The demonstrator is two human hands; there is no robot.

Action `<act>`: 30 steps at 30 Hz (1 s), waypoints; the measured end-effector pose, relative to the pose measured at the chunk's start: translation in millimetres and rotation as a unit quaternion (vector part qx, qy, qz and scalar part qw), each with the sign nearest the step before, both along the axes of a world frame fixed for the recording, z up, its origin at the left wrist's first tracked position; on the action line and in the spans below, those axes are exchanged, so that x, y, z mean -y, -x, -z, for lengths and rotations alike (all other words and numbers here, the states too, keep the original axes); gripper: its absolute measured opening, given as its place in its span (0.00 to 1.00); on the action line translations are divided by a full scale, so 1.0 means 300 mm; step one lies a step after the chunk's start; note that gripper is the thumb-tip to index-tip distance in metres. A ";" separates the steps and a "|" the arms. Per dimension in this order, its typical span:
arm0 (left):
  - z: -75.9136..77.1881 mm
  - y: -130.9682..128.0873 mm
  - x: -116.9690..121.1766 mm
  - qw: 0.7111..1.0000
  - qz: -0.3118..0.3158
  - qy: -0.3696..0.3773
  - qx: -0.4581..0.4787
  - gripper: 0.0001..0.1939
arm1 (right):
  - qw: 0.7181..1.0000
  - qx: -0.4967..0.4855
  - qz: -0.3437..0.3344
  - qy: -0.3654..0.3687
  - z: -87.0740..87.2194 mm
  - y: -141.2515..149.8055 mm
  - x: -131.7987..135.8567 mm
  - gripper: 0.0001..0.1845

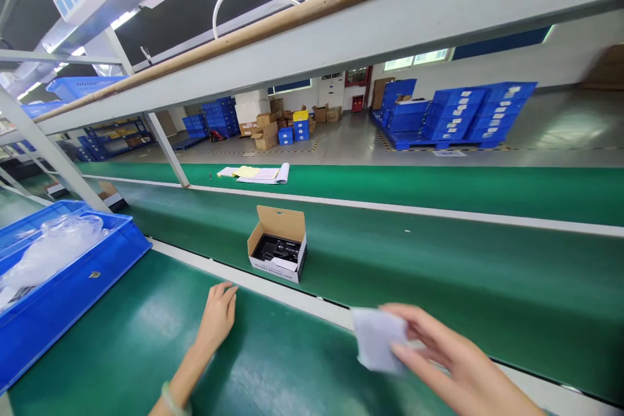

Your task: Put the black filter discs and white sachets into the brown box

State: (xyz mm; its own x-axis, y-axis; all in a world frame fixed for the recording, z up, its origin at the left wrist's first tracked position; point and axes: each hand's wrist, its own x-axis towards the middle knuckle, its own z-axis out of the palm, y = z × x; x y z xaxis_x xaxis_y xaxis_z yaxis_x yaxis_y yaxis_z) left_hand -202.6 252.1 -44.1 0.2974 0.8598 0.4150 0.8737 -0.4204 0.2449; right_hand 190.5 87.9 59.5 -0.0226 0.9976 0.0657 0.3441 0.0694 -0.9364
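Note:
My right hand (446,351) pinches a small, flat white packet (379,341) between thumb and fingers, above the white rail at the belt's near edge. Motion blurs the packet, so I cannot tell whether it is paper or a bag. My left hand (220,313) hovers over the near green surface with fingers loosely bent and thumb apart, and nothing shows in it. Beyond my hands, an open cardboard box (277,266) with white printed sides stands on the green belt, its lid up. Black items and a cable lie inside the box; their exact kind is unclear.
A blue bin (82,299) holding clear plastic bags stands at the left. Papers (258,173) lie on the far green strip. A white upright (168,149) and a long overhead beam (273,55) cross the view. Stacked blue crates (453,114) stand on the floor behind.

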 end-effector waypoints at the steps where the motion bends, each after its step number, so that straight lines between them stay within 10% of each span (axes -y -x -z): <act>1: 0.045 0.039 0.035 1.000 -0.006 -0.008 0.011 0.19 | 0.999 -0.014 -0.037 -0.026 -0.030 0.040 -0.093 0.18; 4: 0.144 0.103 0.099 0.999 -0.020 -0.015 0.023 0.20 | 0.994 -0.002 -0.076 -0.078 -0.082 0.188 -0.375 0.11; 8: 0.177 0.106 0.112 0.999 -0.031 -0.001 0.037 0.21 | 0.981 0.179 0.035 -0.062 -0.037 0.367 -0.680 0.13; 13: 0.160 0.101 0.103 0.998 -0.029 0.014 0.057 0.20 | 0.962 0.263 0.076 0.014 0.080 0.452 -0.836 0.11; 19: 0.160 0.104 0.100 0.998 -0.022 0.008 0.053 0.21 | 0.916 0.397 0.041 0.051 0.146 0.413 -0.803 0.03; 24: 0.157 0.101 0.081 0.999 -0.021 -0.014 0.035 0.21 | 0.888 0.461 -0.001 0.013 0.089 0.349 -0.750 0.01; 30: 0.117 0.131 0.049 0.999 0.000 -0.039 0.010 0.20 | 0.902 0.426 -0.024 -0.057 -0.055 0.162 -0.360 0.12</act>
State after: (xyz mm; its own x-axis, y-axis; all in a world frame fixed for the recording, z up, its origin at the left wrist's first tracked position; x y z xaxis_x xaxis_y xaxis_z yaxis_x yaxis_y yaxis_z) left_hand -241.9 237.4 -79.3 0.2887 0.8245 0.4867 0.8690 -0.4390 0.2283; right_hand 142.0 196.1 76.0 -0.1574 0.9818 0.1063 0.9301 0.1836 -0.3182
